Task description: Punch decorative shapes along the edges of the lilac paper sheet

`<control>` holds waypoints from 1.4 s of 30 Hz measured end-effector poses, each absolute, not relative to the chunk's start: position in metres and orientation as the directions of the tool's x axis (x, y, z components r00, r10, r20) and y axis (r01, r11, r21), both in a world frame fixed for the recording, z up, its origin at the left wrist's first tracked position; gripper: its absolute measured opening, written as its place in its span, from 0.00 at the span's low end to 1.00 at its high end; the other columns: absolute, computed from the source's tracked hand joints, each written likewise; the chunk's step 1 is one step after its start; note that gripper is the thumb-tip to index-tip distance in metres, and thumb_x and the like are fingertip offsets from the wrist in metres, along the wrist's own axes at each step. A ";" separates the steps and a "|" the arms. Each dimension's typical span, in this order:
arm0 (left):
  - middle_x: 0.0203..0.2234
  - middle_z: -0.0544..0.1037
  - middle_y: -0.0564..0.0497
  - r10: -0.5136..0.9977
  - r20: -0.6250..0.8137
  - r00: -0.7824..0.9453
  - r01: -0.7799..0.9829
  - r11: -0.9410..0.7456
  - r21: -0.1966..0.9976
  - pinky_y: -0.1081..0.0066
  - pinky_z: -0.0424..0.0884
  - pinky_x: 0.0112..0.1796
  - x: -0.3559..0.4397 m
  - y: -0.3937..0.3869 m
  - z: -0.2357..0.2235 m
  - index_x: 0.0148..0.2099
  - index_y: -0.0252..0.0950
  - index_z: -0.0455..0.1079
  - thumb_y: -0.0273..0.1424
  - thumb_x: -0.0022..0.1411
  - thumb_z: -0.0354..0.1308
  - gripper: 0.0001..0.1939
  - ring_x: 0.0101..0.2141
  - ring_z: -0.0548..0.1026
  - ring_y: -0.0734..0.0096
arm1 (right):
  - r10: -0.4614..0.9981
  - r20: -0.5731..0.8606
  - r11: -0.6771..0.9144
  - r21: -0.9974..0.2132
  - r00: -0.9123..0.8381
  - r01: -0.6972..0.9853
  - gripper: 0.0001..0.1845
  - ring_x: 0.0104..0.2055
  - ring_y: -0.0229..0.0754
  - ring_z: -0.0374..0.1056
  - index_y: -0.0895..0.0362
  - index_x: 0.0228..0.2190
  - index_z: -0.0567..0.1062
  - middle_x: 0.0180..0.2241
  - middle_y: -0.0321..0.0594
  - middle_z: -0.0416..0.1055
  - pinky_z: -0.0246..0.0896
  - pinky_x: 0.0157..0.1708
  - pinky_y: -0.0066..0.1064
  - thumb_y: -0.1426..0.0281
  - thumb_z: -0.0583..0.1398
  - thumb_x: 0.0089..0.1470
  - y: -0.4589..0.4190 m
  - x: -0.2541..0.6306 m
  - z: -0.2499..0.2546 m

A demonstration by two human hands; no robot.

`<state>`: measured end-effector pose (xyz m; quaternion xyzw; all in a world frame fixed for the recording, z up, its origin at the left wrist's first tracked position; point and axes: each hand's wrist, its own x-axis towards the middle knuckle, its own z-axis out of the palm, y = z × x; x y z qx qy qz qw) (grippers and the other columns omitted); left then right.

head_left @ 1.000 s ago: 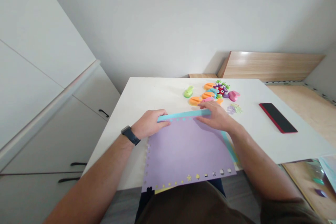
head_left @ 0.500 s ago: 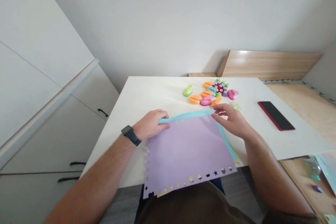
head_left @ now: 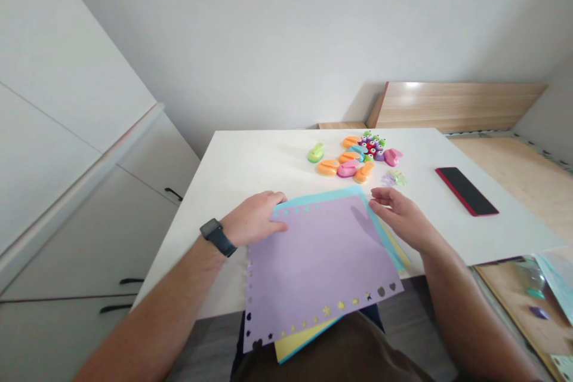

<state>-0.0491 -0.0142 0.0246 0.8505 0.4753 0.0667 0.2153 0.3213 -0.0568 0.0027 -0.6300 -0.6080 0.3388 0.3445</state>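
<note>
A purple sheet of paper (head_left: 317, 256) lies on top of a stack, with small shapes punched along its left, top and bottom edges. Beneath it a light blue sheet (head_left: 335, 193) shows at the top and right, and a yellow sheet (head_left: 295, 341) sticks out at the bottom. My left hand (head_left: 253, 219) pinches the upper left corner of the sheets, thumb on top. My right hand (head_left: 400, 218) hovers just beside the upper right edge, fingers slightly bent and thumb apart, holding nothing. The sheets' lower part overhangs the table's front edge above my lap.
Several coloured craft punches (head_left: 348, 169) cluster at the back of the white table (head_left: 259, 161); a green punch (head_left: 316, 153) stands apart. Small paper cut-outs (head_left: 394, 178) lie beyond my right hand. A black and red flat case (head_left: 466, 191) lies at right.
My right hand has come away from the upper right corner and moved slightly right. More of the yellow sheet now shows at the bottom and right. My left hand keeps its hold.
</note>
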 end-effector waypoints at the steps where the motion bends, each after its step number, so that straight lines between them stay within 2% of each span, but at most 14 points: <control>1: 0.43 0.80 0.48 0.836 -0.117 0.536 0.786 -0.443 0.430 0.65 0.67 0.44 -0.047 -0.017 0.026 0.49 0.40 0.73 0.41 0.56 0.66 0.19 0.44 0.77 0.57 | 0.999 -0.016 -0.031 -0.852 0.034 0.523 0.22 0.52 0.51 0.73 0.52 0.50 0.74 0.52 0.48 0.75 0.74 0.50 0.46 0.54 0.64 0.59 -0.060 0.320 0.005; 5: 0.40 0.81 0.50 0.841 -0.257 0.476 0.841 -0.351 0.412 0.66 0.66 0.38 -0.042 -0.022 0.032 0.49 0.40 0.72 0.42 0.54 0.67 0.22 0.41 0.78 0.57 | 0.999 -0.025 -0.034 -0.863 0.024 0.504 0.22 0.53 0.51 0.73 0.52 0.51 0.73 0.53 0.48 0.74 0.74 0.51 0.46 0.54 0.64 0.59 -0.070 0.319 0.005; 9: 0.37 0.81 0.48 0.820 -0.284 0.497 0.850 -0.394 0.349 0.65 0.65 0.37 -0.041 -0.025 0.034 0.41 0.39 0.73 0.43 0.56 0.66 0.16 0.40 0.78 0.56 | 0.999 -0.030 -0.036 -0.866 0.020 0.498 0.23 0.53 0.51 0.73 0.52 0.51 0.73 0.53 0.48 0.74 0.73 0.52 0.47 0.55 0.64 0.59 -0.074 0.321 0.000; 13: 0.39 0.79 0.47 0.813 -0.218 0.540 0.821 -0.451 0.351 0.65 0.65 0.40 -0.042 -0.033 0.031 0.40 0.39 0.73 0.41 0.59 0.63 0.12 0.42 0.77 0.56 | 0.999 -0.044 -0.049 -0.887 0.022 0.460 0.23 0.52 0.51 0.73 0.52 0.51 0.73 0.52 0.49 0.75 0.73 0.52 0.47 0.54 0.64 0.59 -0.074 0.323 -0.003; 21: 0.39 0.77 0.47 0.854 -0.173 0.491 0.830 -0.397 0.392 0.63 0.66 0.44 -0.044 -0.051 0.027 0.44 0.40 0.71 0.36 0.61 0.61 0.09 0.42 0.76 0.58 | 0.998 -0.061 -0.065 -0.904 0.023 0.423 0.23 0.51 0.49 0.73 0.52 0.51 0.72 0.50 0.47 0.75 0.72 0.50 0.44 0.53 0.63 0.60 -0.073 0.327 -0.006; 27: 0.39 0.78 0.50 0.838 -0.090 0.538 0.753 -0.430 0.498 0.63 0.67 0.43 -0.040 -0.062 0.028 0.43 0.41 0.71 0.31 0.65 0.57 0.04 0.42 0.75 0.60 | 0.997 -0.059 -0.070 -0.932 0.041 0.355 0.25 0.53 0.48 0.72 0.52 0.52 0.70 0.52 0.48 0.73 0.70 0.55 0.46 0.53 0.64 0.59 -0.073 0.327 -0.012; 30: 0.39 0.78 0.49 0.836 -0.027 0.549 0.732 -0.464 0.499 0.61 0.68 0.45 -0.041 -0.070 0.026 0.43 0.40 0.71 0.30 0.67 0.56 0.04 0.42 0.75 0.61 | 0.998 -0.027 -0.045 -0.948 0.062 0.314 0.29 0.56 0.49 0.71 0.52 0.55 0.68 0.55 0.49 0.71 0.68 0.58 0.46 0.53 0.66 0.58 -0.072 0.328 -0.017; 33: 0.40 0.79 0.48 0.830 0.005 0.557 0.723 -0.488 0.488 0.61 0.69 0.46 -0.042 -0.076 0.024 0.43 0.40 0.72 0.31 0.69 0.55 0.05 0.43 0.75 0.61 | 0.998 -0.007 -0.028 -0.930 0.059 0.366 0.30 0.55 0.49 0.71 0.51 0.57 0.68 0.54 0.47 0.72 0.68 0.57 0.46 0.54 0.66 0.57 -0.070 0.329 -0.018; 35: 0.42 0.79 0.48 0.835 0.024 0.549 0.727 -0.492 0.478 0.61 0.70 0.47 -0.043 -0.079 0.022 0.45 0.40 0.72 0.32 0.71 0.54 0.06 0.44 0.76 0.61 | 1.000 0.002 -0.006 -0.926 0.021 0.379 0.28 0.51 0.48 0.72 0.51 0.57 0.70 0.50 0.45 0.74 0.69 0.54 0.45 0.55 0.65 0.59 -0.069 0.328 -0.015; 38: 0.46 0.79 0.48 0.842 0.060 0.536 0.727 -0.497 0.473 0.60 0.71 0.50 -0.045 -0.083 0.018 0.52 0.41 0.71 0.31 0.72 0.54 0.10 0.47 0.76 0.60 | 0.999 0.003 0.020 -0.940 -0.051 0.340 0.19 0.45 0.46 0.73 0.52 0.50 0.74 0.44 0.42 0.77 0.70 0.49 0.42 0.57 0.62 0.62 -0.069 0.325 -0.008; 42: 0.49 0.79 0.48 0.850 0.119 0.514 0.729 -0.506 0.462 0.59 0.72 0.52 -0.045 -0.087 0.012 0.57 0.42 0.68 0.31 0.72 0.54 0.14 0.49 0.76 0.61 | 1.000 0.015 0.019 -0.950 -0.015 0.312 0.14 0.39 0.43 0.73 0.52 0.43 0.76 0.39 0.39 0.77 0.69 0.45 0.38 0.57 0.63 0.61 -0.070 0.321 -0.005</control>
